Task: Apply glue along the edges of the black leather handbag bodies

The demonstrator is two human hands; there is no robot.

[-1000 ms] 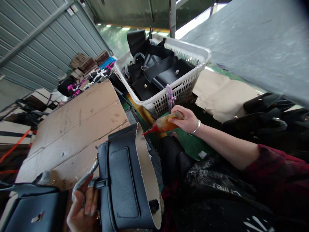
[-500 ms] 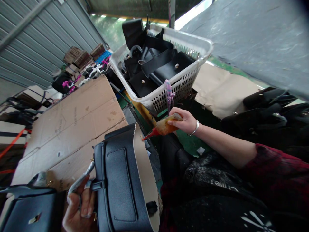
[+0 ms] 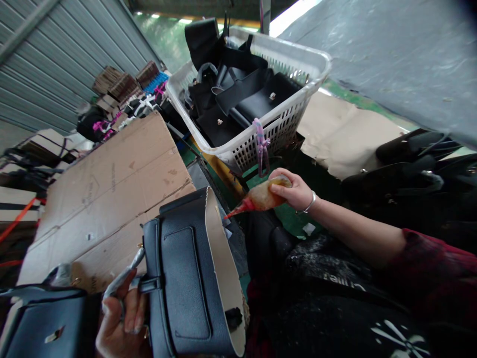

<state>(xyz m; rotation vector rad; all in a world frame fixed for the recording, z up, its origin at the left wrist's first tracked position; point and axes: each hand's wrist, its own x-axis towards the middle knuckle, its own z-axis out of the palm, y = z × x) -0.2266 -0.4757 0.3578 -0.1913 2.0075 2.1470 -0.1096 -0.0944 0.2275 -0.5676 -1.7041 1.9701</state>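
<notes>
A black handbag (image 3: 190, 278) lies across the cardboard, its open beige edge turned toward me. My left hand (image 3: 124, 318) is closed at the bag's far side, around its plastic-wrapped handle (image 3: 124, 281); part of the hand is cut off by the lower frame edge. In my right hand (image 3: 294, 189) is a glue bottle (image 3: 263, 195), amber and stained, with a red pointed nozzle. The nozzle tip points left and stands slightly apart from the beige edge of the bag.
Beyond the bag stands a white plastic basket (image 3: 286, 119) full of black bags. Flattened cardboard (image 3: 108, 184) covers the work surface. Another black bag (image 3: 44, 323) sits lower left. More dark bags (image 3: 391, 184) lie at right. Stacked pieces (image 3: 119, 84) fill the back left.
My right hand has drawn the glue bottle a little to the right, away from the bag's edge. My left hand and the bag have hardly moved.
</notes>
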